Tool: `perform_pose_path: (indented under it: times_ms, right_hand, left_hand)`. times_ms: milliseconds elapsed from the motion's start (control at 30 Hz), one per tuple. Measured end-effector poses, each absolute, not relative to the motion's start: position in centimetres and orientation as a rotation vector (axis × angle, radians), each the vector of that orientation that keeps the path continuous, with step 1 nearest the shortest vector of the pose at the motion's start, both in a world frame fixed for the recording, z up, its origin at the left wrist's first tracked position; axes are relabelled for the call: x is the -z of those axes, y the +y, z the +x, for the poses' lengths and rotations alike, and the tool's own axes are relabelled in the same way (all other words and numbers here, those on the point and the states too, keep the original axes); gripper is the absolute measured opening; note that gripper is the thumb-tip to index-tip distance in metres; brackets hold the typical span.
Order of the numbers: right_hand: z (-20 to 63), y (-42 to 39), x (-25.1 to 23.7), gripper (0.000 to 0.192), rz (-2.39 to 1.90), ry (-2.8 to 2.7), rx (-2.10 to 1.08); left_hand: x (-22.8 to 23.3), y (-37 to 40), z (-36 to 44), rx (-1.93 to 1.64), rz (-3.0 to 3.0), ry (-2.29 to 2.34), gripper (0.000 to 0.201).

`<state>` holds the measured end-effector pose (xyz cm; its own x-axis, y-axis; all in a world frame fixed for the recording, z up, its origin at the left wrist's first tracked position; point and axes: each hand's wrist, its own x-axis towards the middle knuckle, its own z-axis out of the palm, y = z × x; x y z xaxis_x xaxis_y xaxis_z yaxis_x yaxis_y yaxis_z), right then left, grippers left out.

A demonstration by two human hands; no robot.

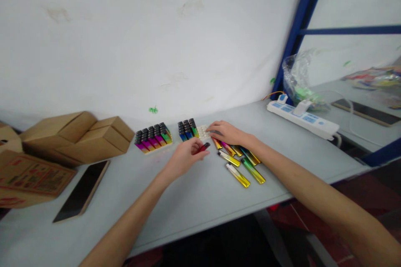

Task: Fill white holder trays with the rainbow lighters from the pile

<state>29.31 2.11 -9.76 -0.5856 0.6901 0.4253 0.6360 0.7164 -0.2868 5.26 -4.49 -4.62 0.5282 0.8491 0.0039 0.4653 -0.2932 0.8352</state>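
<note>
At the middle of the pale grey bench (188, 204), the left hand (183, 156) pinched a dark red lighter with a black top (204, 147) between thumb and fingers, holding it roughly level in front of a white gridded tray (204, 132). Upright black-topped blue and green lighters (188, 129) filled the left part of that tray, while its right part showed bare sockets. The right hand (228, 132) was palm down with its fingers bent, its fingertips close by the tray's right end; whether it gripped anything I could not tell.

Below the right hand and its forearm lay a loose group of shiny lighters, among them a green-and-yellow lighter (253, 171) and, nearest the front edge, a silver-and-gold lighter (238, 175). To the left stood a block of black-topped purple, orange and green lighters (153, 137), packed in rows.

Farther left, a dark flat phone (82, 192) rested beside brown cardboard boxes (75, 137). On the right, a long white power strip (302, 120) lay near a blue metal frame (300, 21) and a clear plastic bag (297, 75).
</note>
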Motion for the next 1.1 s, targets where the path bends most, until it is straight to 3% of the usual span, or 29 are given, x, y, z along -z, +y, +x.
perform_pose_path:
  times_ms: [133, 400, 600, 1100]
  right_hand:
    - [29.3, 1.9, 9.6, 0.031, -1.000, -2.419, -0.136]
    - [29.5, 1.6, 9.4, 0.033, -0.988, -2.428, -0.160]
    - [29.7, 1.6, 9.5, 0.034, -0.973, -2.424, -0.154]
    - [29.7, 1.8, 9.6, 0.033, -0.949, -2.416, -0.171]
  left_hand:
    - [5.9, -4.1, 5.1, -0.661, 1.798, 1.039, 0.039]
    - [6.9, -4.8, 4.6, -0.752, 1.980, 1.099, 0.029]
    - [6.4, -5.8, 4.8, -0.819, 2.014, 1.188, 0.037]
    - [4.6, -6.3, 5.3, -0.696, 1.015, 0.773, 0.051]
